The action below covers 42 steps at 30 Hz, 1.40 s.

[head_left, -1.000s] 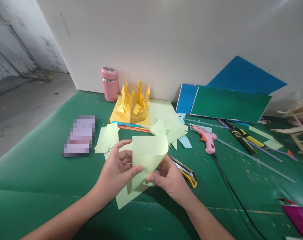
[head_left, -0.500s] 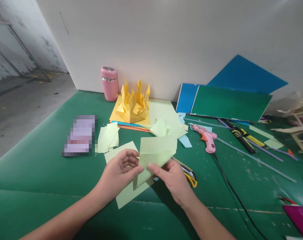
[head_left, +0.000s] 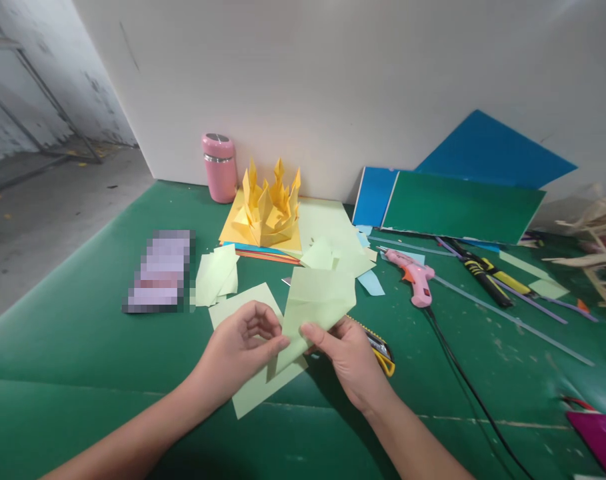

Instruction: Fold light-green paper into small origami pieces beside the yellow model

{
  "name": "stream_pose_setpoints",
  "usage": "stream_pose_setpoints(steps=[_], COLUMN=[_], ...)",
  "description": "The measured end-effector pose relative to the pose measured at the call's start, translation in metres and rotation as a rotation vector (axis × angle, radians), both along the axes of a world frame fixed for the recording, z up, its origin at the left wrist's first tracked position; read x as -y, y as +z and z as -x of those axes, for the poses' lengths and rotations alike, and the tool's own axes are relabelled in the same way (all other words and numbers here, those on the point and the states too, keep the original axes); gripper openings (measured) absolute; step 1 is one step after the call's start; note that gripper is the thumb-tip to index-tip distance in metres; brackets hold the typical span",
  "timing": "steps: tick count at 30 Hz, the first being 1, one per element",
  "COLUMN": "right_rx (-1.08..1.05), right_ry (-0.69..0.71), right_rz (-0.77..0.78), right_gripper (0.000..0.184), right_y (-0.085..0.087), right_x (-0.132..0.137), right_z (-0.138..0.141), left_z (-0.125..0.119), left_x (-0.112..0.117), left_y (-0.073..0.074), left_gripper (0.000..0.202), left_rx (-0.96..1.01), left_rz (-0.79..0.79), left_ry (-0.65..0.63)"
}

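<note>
Between my two hands a folded piece of pale green paper (head_left: 319, 297) is held up above the table. My left hand (head_left: 253, 340) pinches its lower left edge between thumb and fingers. My right hand (head_left: 350, 357) grips the lower right part, its thumb on top and the fingers hidden behind. Beneath the hands lies a flat sheet of pale green paper (head_left: 250, 400), partly covered by them. A yellow utility knife (head_left: 383, 353) rests on the table just beyond my right hand, partly hidden by it.
A yellow paper crown (head_left: 267, 223) stands on stacked coloured paper, beside a pink flask (head_left: 219, 170). A blurred phone-like object (head_left: 163, 273) and paper pieces (head_left: 217, 273) lie left. Rightward are a pink glue gun (head_left: 413, 277) with its cord, pliers (head_left: 483, 277) and leaning boards (head_left: 457, 207).
The upper part of the folded paper has shifted slightly right and tilted. My right hand has moved a little to the right; both hands keep their hold.
</note>
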State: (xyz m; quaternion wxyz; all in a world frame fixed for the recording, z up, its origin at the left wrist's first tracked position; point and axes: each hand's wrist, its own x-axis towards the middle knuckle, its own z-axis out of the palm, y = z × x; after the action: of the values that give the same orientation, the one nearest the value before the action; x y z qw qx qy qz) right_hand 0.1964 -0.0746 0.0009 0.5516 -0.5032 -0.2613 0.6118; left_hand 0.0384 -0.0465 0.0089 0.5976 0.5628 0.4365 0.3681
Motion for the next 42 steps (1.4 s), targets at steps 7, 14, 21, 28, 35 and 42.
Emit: stream_pose_setpoints(steps=[7,14,21,28,35,42], right_rx=[0.063,0.121,0.189,0.216,0.139,0.516], right_ry=[0.178,0.233,0.346,0.221,0.242,0.198], right_rz=[-0.053,-0.056,-0.033,-0.035,-0.068,-0.154], right_gripper=[0.034,0.036,0.033,0.076,0.077,0.068], right_y=[0.001,0.002,0.002,-0.004,-0.002,-0.01], right_x=[0.003,0.004,0.004,0.004,0.005,0.009], right_z=[-0.002,-0.001,-0.001,0.0,0.001,0.002], left_z=[0.0,0.001,0.004,0.01,0.01,0.014], left_x=[0.001,0.005,-0.003,-0.013,-0.012,-0.015], left_y=[0.003,0.004,0.007,0.011,0.009,0.003], left_gripper=[0.021,0.008,0.003,0.009,0.015,0.009], left_rx=[0.046,-0.051,-0.134,-0.238,-0.223,-0.457], left_rz=[-0.007,-0.143,-0.207,-0.058,-0.042,-0.325], left_ry=[0.033,0.007,0.111,0.209,0.199,0.114])
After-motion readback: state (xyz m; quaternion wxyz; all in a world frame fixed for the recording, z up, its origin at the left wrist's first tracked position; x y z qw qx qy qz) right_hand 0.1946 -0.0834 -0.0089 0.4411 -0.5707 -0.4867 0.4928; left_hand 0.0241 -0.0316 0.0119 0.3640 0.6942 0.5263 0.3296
